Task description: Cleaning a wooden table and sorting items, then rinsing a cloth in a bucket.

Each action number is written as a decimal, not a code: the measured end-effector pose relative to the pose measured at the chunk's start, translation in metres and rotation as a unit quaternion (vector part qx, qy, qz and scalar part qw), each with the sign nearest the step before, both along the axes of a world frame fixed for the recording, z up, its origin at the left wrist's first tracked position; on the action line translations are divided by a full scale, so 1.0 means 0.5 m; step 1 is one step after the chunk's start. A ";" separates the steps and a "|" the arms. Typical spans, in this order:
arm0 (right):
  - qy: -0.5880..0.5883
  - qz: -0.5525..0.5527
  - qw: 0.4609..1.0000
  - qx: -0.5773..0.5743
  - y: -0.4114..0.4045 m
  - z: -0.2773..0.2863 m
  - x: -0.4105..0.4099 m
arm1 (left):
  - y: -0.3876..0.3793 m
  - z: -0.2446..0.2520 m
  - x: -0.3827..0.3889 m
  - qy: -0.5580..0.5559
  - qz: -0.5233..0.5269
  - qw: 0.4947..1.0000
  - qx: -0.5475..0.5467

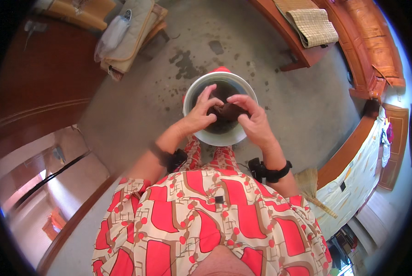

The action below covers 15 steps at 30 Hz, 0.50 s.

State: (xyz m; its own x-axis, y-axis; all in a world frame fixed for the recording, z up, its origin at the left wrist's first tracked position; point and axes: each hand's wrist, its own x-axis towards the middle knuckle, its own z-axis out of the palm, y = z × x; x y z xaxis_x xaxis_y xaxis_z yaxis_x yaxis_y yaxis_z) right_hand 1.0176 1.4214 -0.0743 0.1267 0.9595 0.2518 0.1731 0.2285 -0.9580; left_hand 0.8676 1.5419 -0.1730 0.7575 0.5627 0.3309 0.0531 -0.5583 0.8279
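Observation:
A round white bucket (220, 140) stands on the floor before me, with dark liquid or dark contents inside. Over its opening, a dark brown, limp piece of material (230, 111), perhaps wet cloth, stretches between my hands. My left hand (204, 108) pinches its left end near the bucket's left side. At the right side, my right hand (251, 115) holds the other end between thumb and fingers. The lower part of the piece blends into the dark contents. Something red (221, 69) shows behind the bucket's far rim.
Wet patches (187, 65) mark the concrete floor beyond the bucket. A wooden bench (297, 51) with a folded mat (314, 27) stands at upper right. Folded padding (128, 38) lies at upper left. A straw broom (307, 183) is at my right, beside a bed (350, 186).

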 end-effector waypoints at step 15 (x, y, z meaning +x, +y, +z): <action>-0.393 -0.119 0.903 -0.124 0.021 -0.140 0.316 | 0.039 0.045 0.218 0.280 -0.061 0.920 0.266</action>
